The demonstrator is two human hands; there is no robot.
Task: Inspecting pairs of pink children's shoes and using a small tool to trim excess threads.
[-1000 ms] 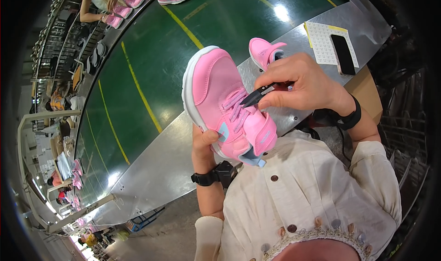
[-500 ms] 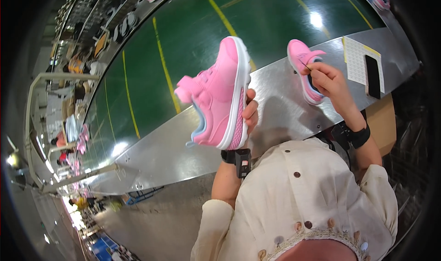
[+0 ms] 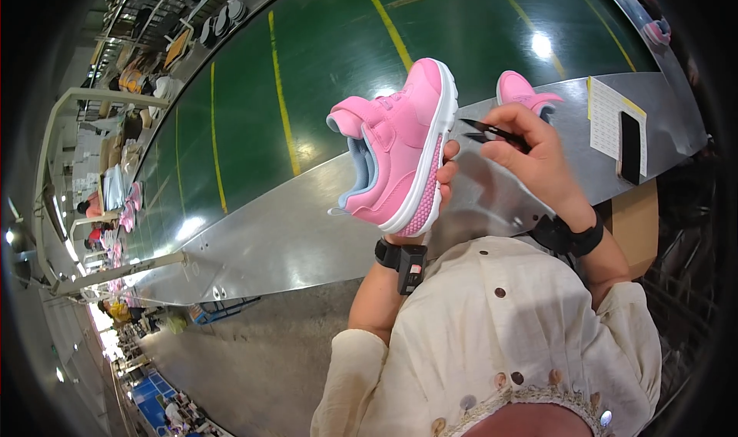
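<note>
My left hand (image 3: 446, 177) is closed round the white sole of a pink child's sneaker (image 3: 400, 122), with its fingers showing at the sole's edge. The shoe is raised above the metal table edge, toe up, its hook-and-loop strap toward the left and its pale blue lining visible. In my right hand (image 3: 530, 152) is a pair of black thread snips (image 3: 496, 132), the two pointed blades apart and aimed at the shoe's sole without touching it. A second pink sneaker (image 3: 516, 87) lies behind my right hand, which covers much of it.
A green conveyor belt (image 3: 323, 68) with yellow lines runs beyond the metal ledge (image 3: 269, 241). At right lie a printed label sheet (image 3: 605, 122) and a black phone (image 3: 629, 149), with a cardboard box (image 3: 634, 225) below. Another pink shoe (image 3: 657, 31) sits far right. Racks stand at far left.
The held sneaker has turned slightly, showing more of its opening. My right hand has moved left, away from the second sneaker toward the held one, and the snips' blades now show spread.
</note>
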